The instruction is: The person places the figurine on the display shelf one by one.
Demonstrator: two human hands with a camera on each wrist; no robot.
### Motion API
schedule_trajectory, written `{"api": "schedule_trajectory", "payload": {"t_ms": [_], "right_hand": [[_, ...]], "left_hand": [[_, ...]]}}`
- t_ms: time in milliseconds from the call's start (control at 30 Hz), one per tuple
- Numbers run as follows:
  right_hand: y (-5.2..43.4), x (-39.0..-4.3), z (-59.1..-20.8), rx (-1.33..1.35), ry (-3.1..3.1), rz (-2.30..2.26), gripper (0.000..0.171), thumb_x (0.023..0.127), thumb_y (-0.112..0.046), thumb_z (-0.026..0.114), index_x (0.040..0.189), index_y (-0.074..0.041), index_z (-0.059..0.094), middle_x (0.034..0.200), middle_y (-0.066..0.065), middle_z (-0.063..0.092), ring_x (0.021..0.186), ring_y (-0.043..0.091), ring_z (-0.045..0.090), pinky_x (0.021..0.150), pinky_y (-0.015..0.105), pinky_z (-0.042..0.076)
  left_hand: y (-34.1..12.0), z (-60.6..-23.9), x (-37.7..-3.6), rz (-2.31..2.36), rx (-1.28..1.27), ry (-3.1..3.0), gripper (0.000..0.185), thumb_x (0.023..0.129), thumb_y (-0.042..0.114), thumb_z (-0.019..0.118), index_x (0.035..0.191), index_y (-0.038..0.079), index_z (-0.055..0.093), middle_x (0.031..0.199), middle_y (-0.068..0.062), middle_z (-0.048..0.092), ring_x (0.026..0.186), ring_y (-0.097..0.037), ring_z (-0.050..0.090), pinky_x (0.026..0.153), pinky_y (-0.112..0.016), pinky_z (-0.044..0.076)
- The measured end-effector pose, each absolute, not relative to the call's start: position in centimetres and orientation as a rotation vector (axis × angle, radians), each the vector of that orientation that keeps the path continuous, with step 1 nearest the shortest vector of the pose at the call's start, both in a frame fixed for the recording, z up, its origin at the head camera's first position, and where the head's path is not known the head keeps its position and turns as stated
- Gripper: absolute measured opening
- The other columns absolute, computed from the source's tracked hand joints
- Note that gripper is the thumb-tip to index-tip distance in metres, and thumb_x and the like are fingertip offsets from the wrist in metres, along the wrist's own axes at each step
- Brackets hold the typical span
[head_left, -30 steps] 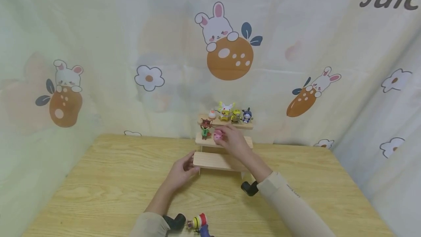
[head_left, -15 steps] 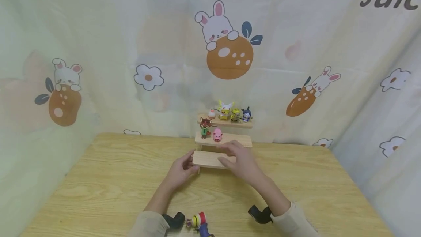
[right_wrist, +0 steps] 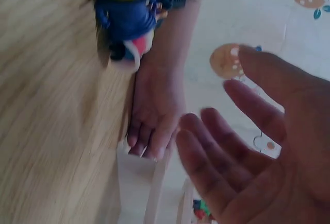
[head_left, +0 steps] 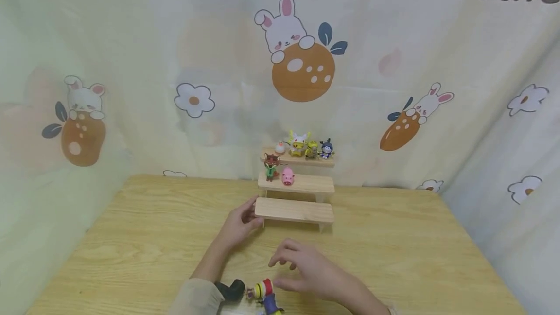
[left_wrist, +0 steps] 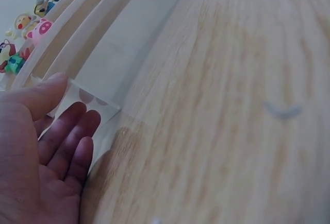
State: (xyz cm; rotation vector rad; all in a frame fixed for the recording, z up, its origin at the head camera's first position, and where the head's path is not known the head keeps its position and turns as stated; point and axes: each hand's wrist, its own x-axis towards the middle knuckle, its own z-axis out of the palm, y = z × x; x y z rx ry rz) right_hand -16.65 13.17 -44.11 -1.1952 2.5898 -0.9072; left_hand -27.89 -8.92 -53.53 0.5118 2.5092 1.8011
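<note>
Right hand (head_left: 306, 271) left the pig (head_left: 287, 177), withdrew toward near figures (head_left: 264, 295).

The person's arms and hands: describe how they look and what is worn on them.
Both hands are bare, with no gloves, rings or markings in view. The left hand comes out of a beige long sleeve, with a small black wrist-mounted camera at the cuff. The right hand shows only a sliver of beige cuff at the bottom edge of the head view.
</note>
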Motion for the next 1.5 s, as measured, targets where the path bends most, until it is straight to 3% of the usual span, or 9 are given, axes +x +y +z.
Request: {"api": "schedule_trajectory", "payload": {"t_ms": [200, 300, 433, 533, 767, 1067, 1267, 1500], "right_hand": [[13.2, -15.3, -44.1, -1.278, 2.474, -0.698, 0.021, 0.089, -0.034, 0.066, 0.107, -0.023, 0.066, 0.106, -0.013, 0.054, 0.09, -0.001, 0.055, 0.075, 0.013, 0.048], [13.2, -14.8, -44.4, -1.253, 2.411, -0.613, 0.019, 0.088, -0.023, 0.068, 0.106, -0.025, 0.066, 0.107, -0.015, 0.052, 0.089, -0.005, 0.052, 0.075, 0.012, 0.047], [12.8, -14.3, -45.0, -1.137, 2.299, -0.637, 0.017, 0.092, -0.02, 0.06, 0.108, -0.027, 0.065, 0.105, -0.016, 0.051, 0.088, -0.005, 0.05, 0.073, 0.013, 0.045], [12.9, -14.0, -45.4, -1.113, 2.238, -0.653, 0.019, 0.098, -0.028, 0.05, 0.113, -0.028, 0.062, 0.105, -0.016, 0.051, 0.084, -0.006, 0.048, 0.069, 0.013, 0.044], [13.2, -13.6, -46.7, -1.453, 2.266, -0.51, 0.031, 0.098, -0.035, 0.05, 0.126, -0.021, 0.055, 0.11, -0.003, 0.054, 0.083, -0.011, 0.044, 0.066, 0.003, 0.041], [11.8, -12.6, -48.0, -1.389, 2.417, -0.544, 0.02, 0.098, -0.035, 0.05, 0.114, -0.025, 0.055, 0.097, -0.008, 0.048, 0.065, -0.012, 0.036, 0.051, 0.004, 0.036], [11.5, -13.4, -47.9, -1.328, 2.44, -0.443, 0.019, 0.096, -0.037, 0.052, 0.11, -0.026, 0.059, 0.095, -0.01, 0.048, 0.067, -0.009, 0.037, 0.052, 0.008, 0.038], [12.9, -14.6, -46.6, -1.229, 2.385, -0.416, 0.019, 0.09, -0.039, 0.061, 0.105, -0.027, 0.06, 0.093, -0.014, 0.048, 0.067, -0.006, 0.043, 0.059, 0.011, 0.042]], "left_hand": [[-8.6, -53.2, -27.8, 1.793, 0.52, 2.491, 0.065, 0.088, 0.018, 0.068, 0.145, 0.006, 0.038, 0.115, -0.014, 0.065, 0.099, -0.023, 0.064, 0.087, -0.031, 0.053], [-8.5, -53.2, -27.6, 1.794, 0.524, 2.484, 0.065, 0.088, 0.017, 0.068, 0.145, 0.006, 0.037, 0.115, -0.015, 0.065, 0.1, -0.024, 0.064, 0.088, -0.033, 0.053], [-8.3, -53.2, -27.6, 1.782, 0.519, 2.493, 0.065, 0.089, 0.019, 0.067, 0.145, 0.007, 0.037, 0.115, -0.014, 0.065, 0.099, -0.023, 0.063, 0.088, -0.034, 0.053], [-8.3, -53.3, -27.6, 1.784, 0.511, 2.487, 0.065, 0.089, 0.02, 0.067, 0.146, 0.008, 0.038, 0.115, -0.013, 0.065, 0.1, -0.023, 0.063, 0.089, -0.035, 0.052], [-8.3, -53.0, -27.3, 1.79, 0.469, 2.509, 0.064, 0.089, 0.016, 0.067, 0.145, 0.007, 0.038, 0.115, -0.013, 0.065, 0.1, -0.023, 0.063, 0.09, -0.038, 0.051], [-8.6, -49.8, -25.6, 1.743, 0.527, 2.518, 0.063, 0.089, 0.012, 0.065, 0.144, -0.002, 0.036, 0.115, -0.018, 0.065, 0.1, -0.027, 0.063, 0.09, -0.035, 0.051], [-8.6, -50.5, -26.2, 1.743, 0.477, 2.552, 0.062, 0.089, 0.012, 0.066, 0.144, 0.003, 0.039, 0.112, -0.014, 0.066, 0.099, -0.024, 0.063, 0.089, -0.034, 0.051], [-8.3, -52.2, -26.9, 1.776, 0.407, 2.573, 0.062, 0.087, 0.009, 0.067, 0.143, 0.004, 0.04, 0.112, -0.016, 0.066, 0.099, -0.028, 0.063, 0.091, -0.043, 0.05]]}}
